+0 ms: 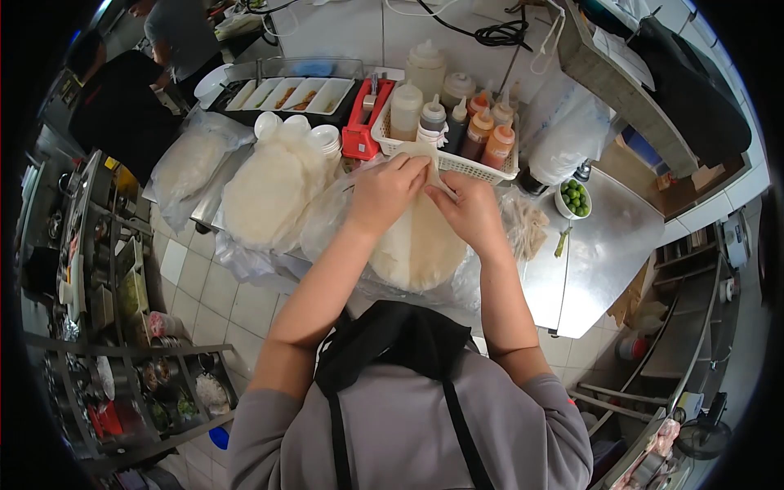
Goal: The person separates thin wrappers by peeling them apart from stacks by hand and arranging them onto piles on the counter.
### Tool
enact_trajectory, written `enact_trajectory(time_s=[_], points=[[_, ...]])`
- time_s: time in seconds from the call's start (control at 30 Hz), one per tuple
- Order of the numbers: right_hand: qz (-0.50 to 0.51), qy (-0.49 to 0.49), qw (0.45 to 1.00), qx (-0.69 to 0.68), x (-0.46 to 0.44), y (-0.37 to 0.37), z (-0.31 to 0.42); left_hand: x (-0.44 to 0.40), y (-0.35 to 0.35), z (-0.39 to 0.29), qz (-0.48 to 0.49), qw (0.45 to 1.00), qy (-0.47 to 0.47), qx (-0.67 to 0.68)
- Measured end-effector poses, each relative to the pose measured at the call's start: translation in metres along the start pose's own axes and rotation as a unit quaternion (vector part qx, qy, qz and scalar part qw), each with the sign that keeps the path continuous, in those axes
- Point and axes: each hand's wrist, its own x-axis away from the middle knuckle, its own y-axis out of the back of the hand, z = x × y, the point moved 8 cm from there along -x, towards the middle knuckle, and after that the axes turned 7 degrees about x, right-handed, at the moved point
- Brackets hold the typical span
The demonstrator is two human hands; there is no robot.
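Observation:
A thin, pale round sheet, like a tortilla or flat wrapper, lies in front of me over clear plastic. Its far edge is lifted, with a fold running down toward me. My left hand pinches that far edge from the left, fingertips pressed together. From the right, my right hand grips the same edge between thumb and fingers. Whether one sheet or more are in the fingers I cannot tell. To the left, a spread stack of similar round sheets rests on plastic.
Behind my hands stands a white basket of sauce bottles, beside a red tape-dispenser-like device. White trays hold food. A bowl of green limes sits right on the steel counter. Two people stand far left.

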Motion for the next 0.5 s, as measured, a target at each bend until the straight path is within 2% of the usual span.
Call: enact_trajectory(time_s=[0.03, 0.13, 0.27, 0.33, 0.43, 0.5], points=[[0.002, 0.002, 1.000, 0.009, 0.000, 0.000, 0.001, 0.000, -0.001, -0.001, 0.009, 1.000, 0.003, 0.006], [-0.029, 0.016, 0.999, -0.002, 0.001, 0.004, 0.002, 0.000, 0.003, 0.010, -0.044, 0.996, 0.060, 0.047], [-0.024, -0.011, 0.999, -0.040, 0.003, 0.006, 0.001, 0.011, -0.006, 0.037, -0.094, 0.960, 0.184, 0.189], [-0.013, -0.021, 0.999, -0.047, 0.003, 0.008, 0.002, 0.019, -0.010, 0.052, -0.114, 0.927, 0.241, 0.265], [-0.008, -0.030, 0.996, -0.086, 0.004, 0.003, -0.007, 0.034, -0.021, 0.069, -0.170, 0.816, 0.345, 0.432], [0.007, -0.039, 0.994, -0.098, 0.005, -0.003, -0.011, 0.039, -0.025, 0.071, -0.172, 0.803, 0.352, 0.449]])
